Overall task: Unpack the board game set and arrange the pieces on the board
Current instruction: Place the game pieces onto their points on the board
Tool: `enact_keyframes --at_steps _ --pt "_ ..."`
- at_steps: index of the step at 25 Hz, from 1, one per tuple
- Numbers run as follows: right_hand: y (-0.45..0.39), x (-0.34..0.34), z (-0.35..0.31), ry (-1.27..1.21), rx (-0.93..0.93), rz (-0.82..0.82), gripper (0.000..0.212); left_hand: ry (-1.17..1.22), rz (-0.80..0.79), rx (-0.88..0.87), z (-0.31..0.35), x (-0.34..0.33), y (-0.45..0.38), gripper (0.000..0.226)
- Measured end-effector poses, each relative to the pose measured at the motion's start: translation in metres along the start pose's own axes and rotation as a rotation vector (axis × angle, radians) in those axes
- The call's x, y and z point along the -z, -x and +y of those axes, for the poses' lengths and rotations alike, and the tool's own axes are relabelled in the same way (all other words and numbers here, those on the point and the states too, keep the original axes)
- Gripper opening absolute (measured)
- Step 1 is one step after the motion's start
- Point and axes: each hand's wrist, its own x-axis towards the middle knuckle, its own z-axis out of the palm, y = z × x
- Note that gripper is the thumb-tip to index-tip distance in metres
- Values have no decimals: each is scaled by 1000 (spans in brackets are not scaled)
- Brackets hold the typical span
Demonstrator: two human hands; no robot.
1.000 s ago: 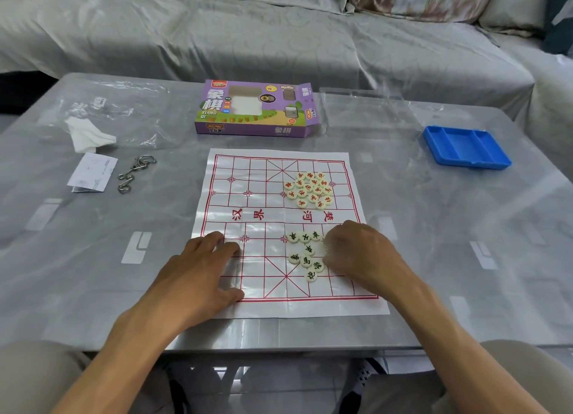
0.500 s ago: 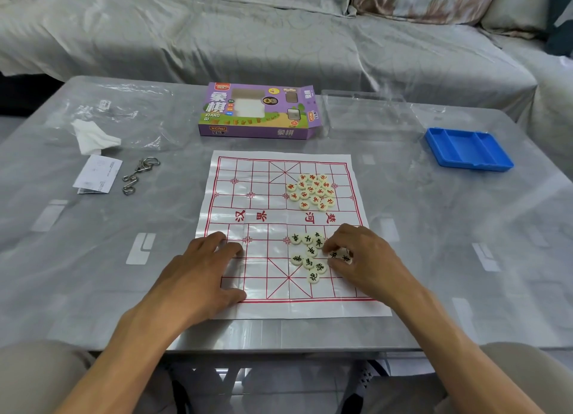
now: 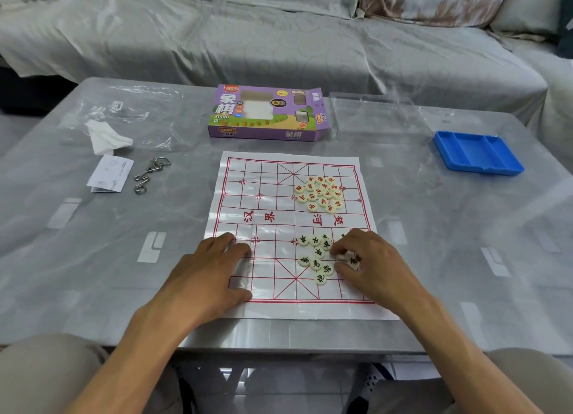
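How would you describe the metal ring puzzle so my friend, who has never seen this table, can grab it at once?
Start at the white game board in the middle of the grey table and look left, past its far corner. There the metal ring puzzle lies beside a folded paper slip. It is the only shiny metal thing there; its neighbours are white paper and clear plastic.

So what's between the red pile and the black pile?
In the head view, only bare board: the river strip with four printed red characters separates the red pieces from the black pieces.
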Motion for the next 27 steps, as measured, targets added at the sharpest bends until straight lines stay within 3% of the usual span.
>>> enact_keyframes --at_steps 5,15,20,27 --pt "5 5 -2 -29 -24 -17 27 -31 53 4 -2 3 -1 69" --pt "9 9 -2 1 -125 8 23 -27 33 42 -3 2 -1 67" --pt "6 3 -6 13 -83 12 26 -12 21 41 -4 3 0 63" --pt "4 4 -6 -1 -81 3 26 65 30 170 -17 18 4 74"
